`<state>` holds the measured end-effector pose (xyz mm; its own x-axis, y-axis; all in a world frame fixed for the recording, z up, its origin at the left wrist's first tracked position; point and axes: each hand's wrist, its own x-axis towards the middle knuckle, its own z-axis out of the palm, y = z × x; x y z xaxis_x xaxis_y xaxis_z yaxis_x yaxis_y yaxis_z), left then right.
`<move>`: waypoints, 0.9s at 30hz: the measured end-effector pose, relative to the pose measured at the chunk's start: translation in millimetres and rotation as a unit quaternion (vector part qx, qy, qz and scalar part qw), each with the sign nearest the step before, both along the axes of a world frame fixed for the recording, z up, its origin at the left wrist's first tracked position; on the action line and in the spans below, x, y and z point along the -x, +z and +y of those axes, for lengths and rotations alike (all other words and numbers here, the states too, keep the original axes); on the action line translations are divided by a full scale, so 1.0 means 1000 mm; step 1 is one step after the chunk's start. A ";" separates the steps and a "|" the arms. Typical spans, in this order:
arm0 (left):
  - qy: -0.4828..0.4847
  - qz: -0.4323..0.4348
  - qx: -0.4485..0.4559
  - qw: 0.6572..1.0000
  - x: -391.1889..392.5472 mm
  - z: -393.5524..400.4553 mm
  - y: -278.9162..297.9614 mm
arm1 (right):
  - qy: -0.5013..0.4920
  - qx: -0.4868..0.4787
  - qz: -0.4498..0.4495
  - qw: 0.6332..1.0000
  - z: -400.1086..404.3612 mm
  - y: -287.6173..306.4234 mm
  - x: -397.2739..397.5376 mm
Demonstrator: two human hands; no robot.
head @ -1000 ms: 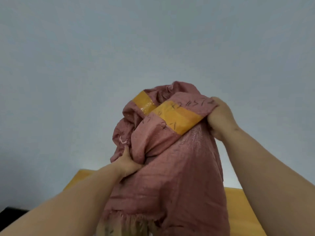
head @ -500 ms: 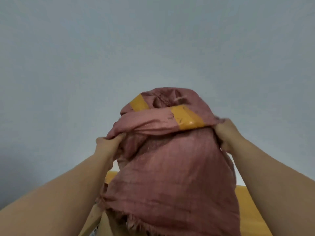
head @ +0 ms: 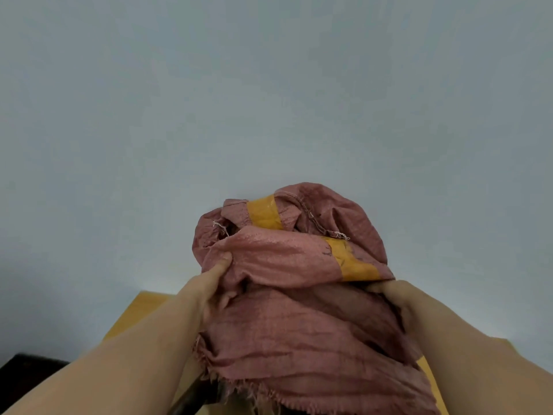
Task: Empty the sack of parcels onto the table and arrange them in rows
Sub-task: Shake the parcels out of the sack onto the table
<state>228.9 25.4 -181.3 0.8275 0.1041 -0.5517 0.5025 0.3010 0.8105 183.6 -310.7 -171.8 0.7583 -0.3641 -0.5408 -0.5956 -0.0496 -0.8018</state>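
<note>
Two hands: both hold one pink woven sack (head: 299, 319) up over the table (head: 140, 310), against a pale grey wall (head: 239, 85).
Sack: at the centre of view, from 12 to 6 o'clock, its frayed open edge hanging at 6 o'clock.
Tape: two yellow tape strips (head: 264, 215) on the bunched upper end, toward 12 and 2 o'clock.
Left hand (head: 206, 286): at 9 o'clock of the sack, grip clamped on a fold of the cloth, thumb pressed in.
Right hand (head: 398, 298): at 3 o'clock of the sack, grip clamped on the cloth below the lower tape strip.
Table: yellow top, showing at 8 and 4 o'clock beneath the arms.
Parcels: cannot tell; the sack hides them.
</note>
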 end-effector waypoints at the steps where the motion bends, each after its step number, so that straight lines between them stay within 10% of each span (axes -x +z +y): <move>1: -0.006 0.013 0.022 1.000 -0.001 -0.005 0.003 | -0.006 -0.002 0.000 1.000 -0.001 0.001 -0.002; 12: -0.066 -0.028 0.031 0.997 -0.006 -0.023 0.075 | -0.084 0.002 -0.259 0.962 0.015 0.101 -0.045; 17: -0.002 -0.199 -0.094 0.976 0.009 -0.040 0.104 | 0.033 0.254 -0.302 0.918 0.038 0.115 -0.042; 27: 0.063 -0.329 -0.273 0.902 -0.012 -0.012 0.091 | 0.051 0.061 -0.280 0.957 0.033 0.115 -0.027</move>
<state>240.7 13.4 -90.1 0.9193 0.3288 0.2162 -0.1509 -0.2128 0.9654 210.5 -278.2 -56.9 0.9519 -0.3063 0.0023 -0.0613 -0.1978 -0.9783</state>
